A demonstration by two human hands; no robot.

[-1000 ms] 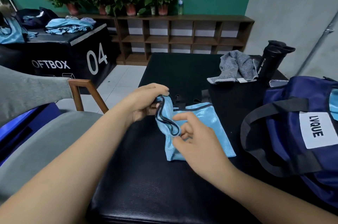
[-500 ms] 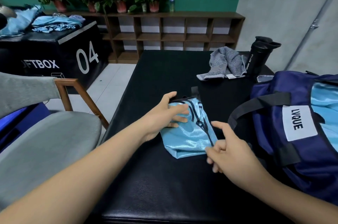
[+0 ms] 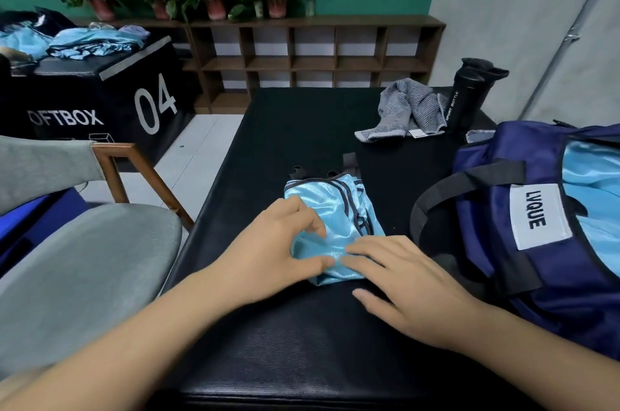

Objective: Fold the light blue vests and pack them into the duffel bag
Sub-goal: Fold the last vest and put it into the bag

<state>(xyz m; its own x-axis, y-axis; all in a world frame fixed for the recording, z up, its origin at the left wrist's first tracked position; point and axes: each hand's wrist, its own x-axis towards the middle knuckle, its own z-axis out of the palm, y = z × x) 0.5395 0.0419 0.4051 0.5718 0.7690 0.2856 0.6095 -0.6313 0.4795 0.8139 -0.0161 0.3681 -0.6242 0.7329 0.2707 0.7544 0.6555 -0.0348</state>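
**Right hand [image 3: 402, 283] joins left hand [image 3: 278, 242] on the folded vest [image 3: 332, 209]**

The right hand has come onto the vest's near end, fingertips almost meeting the left's. On the black bench [image 3: 302, 336], the open duffel bag [image 3: 570, 283] sits at the right edge, light blue cloth inside. The vest lies mid-bench, just beside it. Both hands press it with loose, nearly straight fingers, gripping nothing.

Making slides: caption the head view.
Left hand and right hand press a folded light blue satin vest beside a navy duffel bag.
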